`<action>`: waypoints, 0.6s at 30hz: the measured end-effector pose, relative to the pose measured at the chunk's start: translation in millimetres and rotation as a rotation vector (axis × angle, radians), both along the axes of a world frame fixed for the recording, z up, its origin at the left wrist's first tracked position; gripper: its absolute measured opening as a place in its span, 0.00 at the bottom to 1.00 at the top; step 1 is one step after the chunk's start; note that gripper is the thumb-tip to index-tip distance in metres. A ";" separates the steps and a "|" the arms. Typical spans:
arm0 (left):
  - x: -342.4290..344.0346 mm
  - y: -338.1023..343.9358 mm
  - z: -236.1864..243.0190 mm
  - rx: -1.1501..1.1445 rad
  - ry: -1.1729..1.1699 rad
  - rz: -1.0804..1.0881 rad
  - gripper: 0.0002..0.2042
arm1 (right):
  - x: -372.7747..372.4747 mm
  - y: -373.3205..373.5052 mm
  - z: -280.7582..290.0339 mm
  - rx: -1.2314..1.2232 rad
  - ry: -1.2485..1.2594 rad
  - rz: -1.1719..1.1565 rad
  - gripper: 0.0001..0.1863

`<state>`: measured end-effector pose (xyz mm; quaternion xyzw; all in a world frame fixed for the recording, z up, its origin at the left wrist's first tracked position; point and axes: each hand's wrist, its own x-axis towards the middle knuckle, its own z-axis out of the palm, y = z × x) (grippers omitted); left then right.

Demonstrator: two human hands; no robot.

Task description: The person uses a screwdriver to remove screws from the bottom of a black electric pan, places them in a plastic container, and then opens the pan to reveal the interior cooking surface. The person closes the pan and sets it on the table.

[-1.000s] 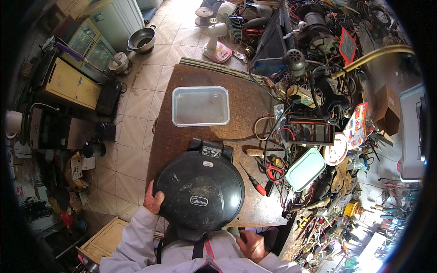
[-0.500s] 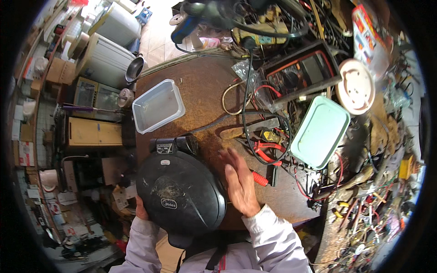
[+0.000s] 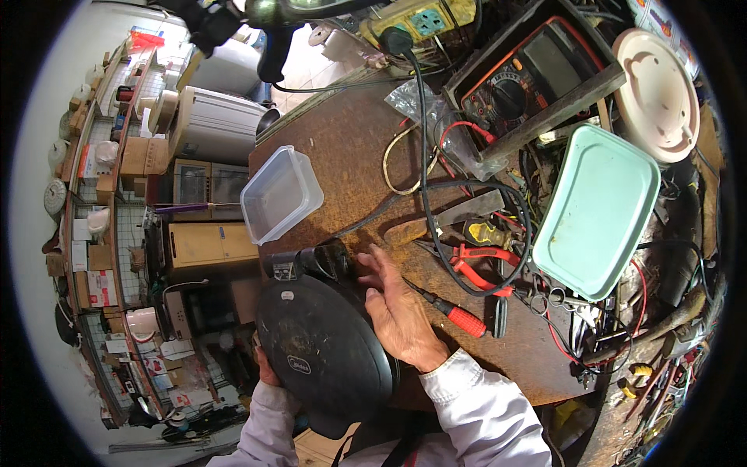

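A black, rounded, lidded appliance, which looks like an electric griddle (image 3: 323, 346), is at the near edge of the wooden table, its hinge block (image 3: 307, 263) facing away from me. Pale scuffs mark its lid. My left hand (image 3: 267, 367) grips its left edge, with most of the fingers hidden behind the rim. Against its right side lies my right hand (image 3: 401, 319), open, fingers extended toward the hinge. Just right of that hand are a red-handled screwdriver (image 3: 465, 320) and red-handled pliers (image 3: 482, 268).
A clear plastic box (image 3: 282, 194) stands at the far left of the table (image 3: 342, 163). A looped black cable (image 3: 424, 117) crosses the right side. Beyond it are a multimeter (image 3: 517, 89) in a wooden frame, a mint-green tray (image 3: 597, 214) and cluttered tools.
My right hand has moved left onto the appliance's side, uncovering the screwdriver's shaft. My left hand stays at the left edge. The whole view has shifted.
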<state>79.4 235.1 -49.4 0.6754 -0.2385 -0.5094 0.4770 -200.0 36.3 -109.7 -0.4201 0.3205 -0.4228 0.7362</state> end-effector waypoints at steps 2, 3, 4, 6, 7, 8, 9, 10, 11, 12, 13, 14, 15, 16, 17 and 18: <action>-1.2 -0.5 1.5 0.010 -0.003 0.004 0.40 | -3.0 -4.9 2.2 -0.080 0.020 0.029 0.35; -2.3 -1.6 1.5 0.013 -0.010 0.005 0.40 | -2.0 -4.9 0.2 -0.064 0.028 0.032 0.36; -3.3 -2.3 1.4 0.017 -0.011 0.008 0.40 | -0.8 -3.6 -1.8 -0.049 0.036 0.035 0.36; -4.6 -6.5 1.9 0.022 -0.013 0.007 0.40 | 0.9 -5.2 -3.2 -0.030 0.056 0.042 0.37; -5.0 -7.6 2.5 0.022 -0.012 0.007 0.40 | 1.0 -6.6 -2.2 -0.026 0.067 0.046 0.37; -5.6 -9.1 2.0 0.024 -0.014 0.007 0.40 | 0.8 -7.5 -1.5 -0.021 0.080 0.051 0.37; -6.0 -10.2 2.6 0.027 -0.014 0.010 0.40 | 0.2 -8.2 -0.5 -0.037 0.101 0.055 0.36; -6.8 -11.7 3.5 0.029 -0.016 0.010 0.40 | -0.6 -9.0 1.0 -0.053 0.121 0.060 0.36; -6.8 -12.2 2.9 0.032 -0.015 0.012 0.40 | -1.3 -8.7 1.4 -0.067 0.145 0.064 0.36; -7.3 -12.8 2.9 0.034 -0.016 0.015 0.40 | -1.2 -8.6 1.4 -0.067 0.146 0.061 0.36; -7.7 -12.8 2.7 0.038 -0.016 0.015 0.39 | -0.9 -8.6 1.3 -0.066 0.147 0.059 0.36; -7.8 -13.7 3.6 0.039 -0.017 0.017 0.39 | -0.2 -8.9 1.5 -0.066 0.145 0.056 0.36; -8.2 -13.6 3.8 0.044 -0.016 0.019 0.39 | -0.5 -9.0 1.5 -0.076 0.144 0.054 0.37; -8.7 -12.9 5.0 0.049 -0.018 0.019 0.39 | -1.4 -9.2 1.1 -0.085 0.144 0.052 0.37; -8.6 -12.5 5.3 0.052 -0.020 0.021 0.39 | -2.1 -9.5 0.3 -0.097 0.146 0.049 0.37; -9.3 -12.3 5.8 0.053 -0.020 0.022 0.39 | -2.1 -9.6 0.0 -0.108 0.153 0.052 0.37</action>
